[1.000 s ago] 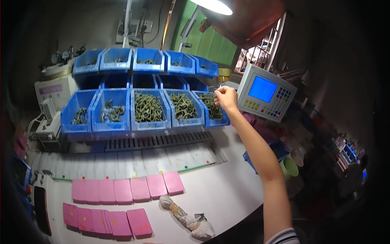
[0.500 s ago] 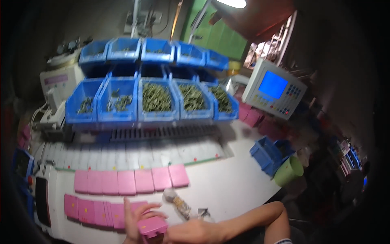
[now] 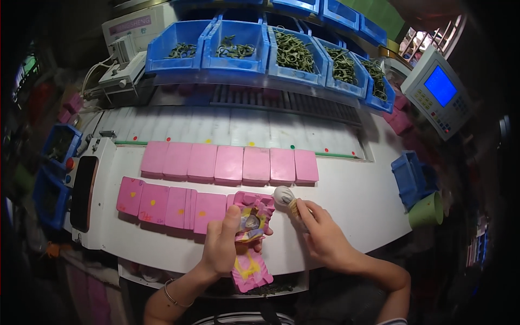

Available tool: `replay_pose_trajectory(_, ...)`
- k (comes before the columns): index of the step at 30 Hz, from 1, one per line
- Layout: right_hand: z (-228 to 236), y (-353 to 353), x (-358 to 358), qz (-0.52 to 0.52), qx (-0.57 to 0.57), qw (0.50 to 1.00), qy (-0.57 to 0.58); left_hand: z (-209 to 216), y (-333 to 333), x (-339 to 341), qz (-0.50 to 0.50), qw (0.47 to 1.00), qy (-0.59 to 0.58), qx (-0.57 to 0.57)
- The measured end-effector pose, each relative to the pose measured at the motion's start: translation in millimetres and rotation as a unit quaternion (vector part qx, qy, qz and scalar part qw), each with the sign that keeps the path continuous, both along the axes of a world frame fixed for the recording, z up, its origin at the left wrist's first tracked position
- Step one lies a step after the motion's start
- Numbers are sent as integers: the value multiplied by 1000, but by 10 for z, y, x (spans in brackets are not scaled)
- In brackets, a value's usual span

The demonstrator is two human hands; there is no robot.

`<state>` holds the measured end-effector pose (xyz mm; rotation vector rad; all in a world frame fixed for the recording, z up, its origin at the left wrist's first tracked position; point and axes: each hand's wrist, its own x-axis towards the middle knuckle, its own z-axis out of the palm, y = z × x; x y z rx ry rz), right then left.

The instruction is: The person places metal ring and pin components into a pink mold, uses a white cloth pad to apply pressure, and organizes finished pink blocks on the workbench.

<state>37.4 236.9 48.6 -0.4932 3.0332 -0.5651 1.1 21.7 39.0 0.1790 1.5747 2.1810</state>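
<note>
My left hand (image 3: 221,238) grips an open pink rubber mould (image 3: 253,215), its inner face up, stained yellow and grey around a dark hollow. Just below it hangs another pink mould piece (image 3: 252,272) with a yellow-smeared inner face; whether the two pieces are joined I cannot tell. To the right of the mould, my right hand (image 3: 326,235) is closed on a cloth dabber (image 3: 284,196), which has a rounded whitish head and a tan bound neck. The dabber's head is close to the mould's upper right corner. My right palm hides its lower end.
Two rows of pink blocks, a back row (image 3: 228,163) and a yellow-dotted front row (image 3: 169,206), lie on the white table (image 3: 346,203). Behind are blue bins (image 3: 295,76) with green wire-like pieces. A control box (image 3: 436,89), blue container (image 3: 407,174) and green cup (image 3: 426,210) stand right.
The closed pink mould in my hands is now open, its inside showing. My right hand has left it and picked up the dabber from the table. The view has tilted down.
</note>
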Motion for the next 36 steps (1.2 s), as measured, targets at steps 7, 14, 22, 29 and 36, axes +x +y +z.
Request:
replay_pose_trajectory(7, 519, -265, 41, 135, 0, 972, 192, 83, -46, 41, 38, 999, 8, 0)
replay_pose_trajectory(14, 544, -322, 13, 178, 18, 977, 116, 34, -93, 37, 23, 999, 34, -27)
replay_pose_trajectory(22, 477, -375, 55, 166, -15, 981, 98, 50, -83, 55, -11, 998, -48, 34)
replay_pose_trajectory(29, 380, -431, 189, 133, 0, 959, 249, 101, -32, 24, -2, 978, -166, 125)
replay_pose_trajectory(36, 438, -393, 188, 147, 86, 943, 285, 95, -62, 62, 16, 987, -134, 83)
